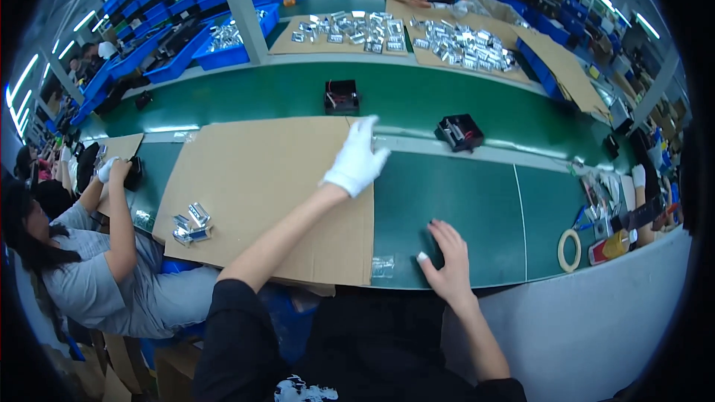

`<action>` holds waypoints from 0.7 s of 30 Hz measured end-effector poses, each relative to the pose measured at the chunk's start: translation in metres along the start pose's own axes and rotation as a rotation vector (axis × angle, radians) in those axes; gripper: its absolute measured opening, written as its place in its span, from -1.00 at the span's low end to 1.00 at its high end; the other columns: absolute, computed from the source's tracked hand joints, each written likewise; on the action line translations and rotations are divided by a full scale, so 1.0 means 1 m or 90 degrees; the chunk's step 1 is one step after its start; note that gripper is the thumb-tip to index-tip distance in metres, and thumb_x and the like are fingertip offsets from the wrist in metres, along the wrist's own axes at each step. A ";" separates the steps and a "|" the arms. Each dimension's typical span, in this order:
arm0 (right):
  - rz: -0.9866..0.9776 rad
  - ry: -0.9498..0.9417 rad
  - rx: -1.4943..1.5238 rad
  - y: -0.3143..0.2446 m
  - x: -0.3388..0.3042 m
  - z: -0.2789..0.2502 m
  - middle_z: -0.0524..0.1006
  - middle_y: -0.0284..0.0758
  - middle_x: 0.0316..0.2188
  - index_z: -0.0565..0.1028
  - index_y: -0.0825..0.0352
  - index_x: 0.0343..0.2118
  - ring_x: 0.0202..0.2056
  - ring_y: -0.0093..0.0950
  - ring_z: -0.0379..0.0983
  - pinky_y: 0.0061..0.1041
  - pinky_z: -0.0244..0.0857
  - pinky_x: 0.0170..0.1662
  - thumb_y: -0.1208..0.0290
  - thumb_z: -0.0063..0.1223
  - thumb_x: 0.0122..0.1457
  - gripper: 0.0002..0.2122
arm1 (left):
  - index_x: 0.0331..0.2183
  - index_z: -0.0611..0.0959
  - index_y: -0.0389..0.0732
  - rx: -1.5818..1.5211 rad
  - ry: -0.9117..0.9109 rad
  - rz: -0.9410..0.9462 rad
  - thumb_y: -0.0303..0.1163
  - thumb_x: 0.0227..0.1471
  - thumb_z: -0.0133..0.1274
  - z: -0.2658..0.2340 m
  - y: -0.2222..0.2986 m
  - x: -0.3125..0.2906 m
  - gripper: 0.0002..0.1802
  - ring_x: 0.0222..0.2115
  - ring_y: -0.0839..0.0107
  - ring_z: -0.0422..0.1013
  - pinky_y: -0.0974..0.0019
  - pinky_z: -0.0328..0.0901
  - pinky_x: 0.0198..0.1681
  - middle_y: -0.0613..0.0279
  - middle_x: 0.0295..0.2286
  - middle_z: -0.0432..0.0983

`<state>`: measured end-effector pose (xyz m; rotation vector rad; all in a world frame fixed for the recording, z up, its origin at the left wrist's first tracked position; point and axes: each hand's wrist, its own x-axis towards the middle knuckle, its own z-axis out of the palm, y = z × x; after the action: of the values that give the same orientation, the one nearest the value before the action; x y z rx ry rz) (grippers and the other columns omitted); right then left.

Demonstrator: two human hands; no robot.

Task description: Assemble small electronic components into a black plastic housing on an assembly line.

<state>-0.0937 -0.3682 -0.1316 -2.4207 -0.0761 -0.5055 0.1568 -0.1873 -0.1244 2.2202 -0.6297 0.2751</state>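
Black shirt (pixel 372 335) nearest; my right hand (pixel 448 262) loose, empty; gloved left hand (pixel 356 160) spread, empty, near box (pixel 341 97): opening upward, long axis unclear.

Black box (pixel 342 108) (inner details indistinct)

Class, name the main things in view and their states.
White-gloved left hand: open
Ungloved right hand: open
Brown rectangular cardboard sheet: lying flat
Left black rectangular box: open-topped
Right black rectangular box: open-topped
Small silver metal pieces: loosely grouped
Cream tape ring: lying flat

Open belt (pixel 406 93) separates two obstacles, left box (pixel 342 100) and right box (pixel 460 134)
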 end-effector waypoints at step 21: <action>0.044 0.064 0.181 0.002 -0.002 -0.011 0.16 0.00 0.39 0.42 0.31 0.22 0.36 -0.04 0.17 -0.15 0.16 0.34 0.33 0.44 -0.10 -0.27 | -0.25 0.64 -0.17 0.115 -0.385 0.192 -0.42 -0.11 0.24 -0.040 0.093 -0.065 -0.72 -0.41 0.12 0.55 0.18 0.45 -0.32 0.12 -0.33 0.60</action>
<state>-0.0987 -0.3767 -0.1257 -2.1109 -0.0188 -0.5440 0.0532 -0.1868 -0.0630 2.3801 -1.3129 -0.2153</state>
